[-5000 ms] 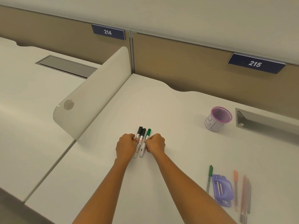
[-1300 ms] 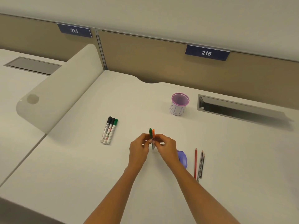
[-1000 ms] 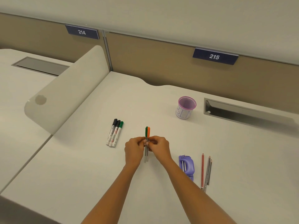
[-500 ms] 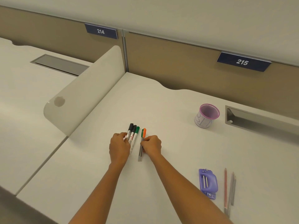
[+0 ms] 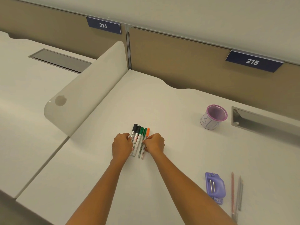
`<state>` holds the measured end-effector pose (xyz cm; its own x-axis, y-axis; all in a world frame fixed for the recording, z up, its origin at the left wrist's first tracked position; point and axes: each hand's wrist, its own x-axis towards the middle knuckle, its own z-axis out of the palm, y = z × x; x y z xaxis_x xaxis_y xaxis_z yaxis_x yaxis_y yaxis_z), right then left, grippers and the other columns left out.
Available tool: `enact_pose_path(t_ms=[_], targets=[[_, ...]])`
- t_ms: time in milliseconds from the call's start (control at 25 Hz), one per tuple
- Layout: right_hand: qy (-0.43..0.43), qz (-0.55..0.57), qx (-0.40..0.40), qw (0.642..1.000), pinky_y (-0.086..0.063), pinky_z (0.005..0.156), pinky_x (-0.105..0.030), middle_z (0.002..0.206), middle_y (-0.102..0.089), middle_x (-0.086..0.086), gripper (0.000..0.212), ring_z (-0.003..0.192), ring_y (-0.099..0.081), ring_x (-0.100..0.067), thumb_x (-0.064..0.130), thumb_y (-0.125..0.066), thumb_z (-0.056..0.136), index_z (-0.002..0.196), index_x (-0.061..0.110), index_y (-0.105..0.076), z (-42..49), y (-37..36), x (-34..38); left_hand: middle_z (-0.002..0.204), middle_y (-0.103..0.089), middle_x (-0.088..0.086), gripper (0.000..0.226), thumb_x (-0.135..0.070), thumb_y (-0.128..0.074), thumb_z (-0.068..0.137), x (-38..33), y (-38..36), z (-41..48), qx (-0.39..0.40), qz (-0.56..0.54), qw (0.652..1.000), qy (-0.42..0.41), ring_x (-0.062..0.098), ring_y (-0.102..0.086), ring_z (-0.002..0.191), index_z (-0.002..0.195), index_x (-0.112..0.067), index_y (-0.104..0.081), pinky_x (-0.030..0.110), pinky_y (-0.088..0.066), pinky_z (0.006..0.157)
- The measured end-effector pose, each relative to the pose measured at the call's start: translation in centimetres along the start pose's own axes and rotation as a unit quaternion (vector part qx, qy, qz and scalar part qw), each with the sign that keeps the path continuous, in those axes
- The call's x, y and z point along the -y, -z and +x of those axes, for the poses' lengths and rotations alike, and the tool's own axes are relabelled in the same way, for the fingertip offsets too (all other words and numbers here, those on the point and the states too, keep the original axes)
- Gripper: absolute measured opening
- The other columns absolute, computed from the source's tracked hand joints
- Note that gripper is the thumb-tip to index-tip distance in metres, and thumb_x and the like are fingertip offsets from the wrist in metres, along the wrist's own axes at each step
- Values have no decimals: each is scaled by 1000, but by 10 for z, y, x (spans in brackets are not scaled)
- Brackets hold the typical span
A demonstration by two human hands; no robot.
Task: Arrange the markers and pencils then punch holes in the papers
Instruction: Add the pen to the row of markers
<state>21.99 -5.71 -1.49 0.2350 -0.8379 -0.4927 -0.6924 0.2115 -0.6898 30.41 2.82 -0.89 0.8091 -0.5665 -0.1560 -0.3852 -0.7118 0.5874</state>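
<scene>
Several markers and pens lie side by side on the white desk: two black-capped markers, a green-capped marker, a thin green pen and a thin orange pen. My left hand presses against the left side of the row, fingers curled on the black markers. My right hand presses the right side, fingertips on the orange pen. A purple hole punch lies at the lower right, with a red pencil and grey pencils beside it. No paper is in view.
A purple mesh cup stands at the right rear of the desk. Behind it is a recessed cable tray. A white curved divider separates this desk from the left one. Brown partition panels carry labels 214 and 215.
The two thin pens, held up in both hands a second ago, now lie on the desk against the three markers. Both hands moved left with them and squeeze the row together.
</scene>
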Motion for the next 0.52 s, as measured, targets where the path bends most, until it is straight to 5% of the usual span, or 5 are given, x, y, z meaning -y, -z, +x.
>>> enact_pose_path(t_ms=[280, 520], targets=[[12, -17, -11, 1000, -62, 74, -41, 89, -73, -10, 10, 78, -72, -27, 14, -67, 85, 92, 6, -71, 1, -3, 0, 103, -70, 16, 26, -12, -48, 93, -1, 2, 2, 6, -1, 1000, -9, 32, -64, 88, 106, -3, -68, 33, -45, 69], [12, 4, -13, 1000, -62, 74, -43, 88, -73, -12, 9, 80, -72, -28, 10, -65, 85, 91, 5, -71, 3, -3, -2, 84, -69, 15, 28, -12, -43, 93, -1, 2, 1, 18, 7, 1000, -17, 27, -60, 69, 88, -3, -69, 32, -43, 57]])
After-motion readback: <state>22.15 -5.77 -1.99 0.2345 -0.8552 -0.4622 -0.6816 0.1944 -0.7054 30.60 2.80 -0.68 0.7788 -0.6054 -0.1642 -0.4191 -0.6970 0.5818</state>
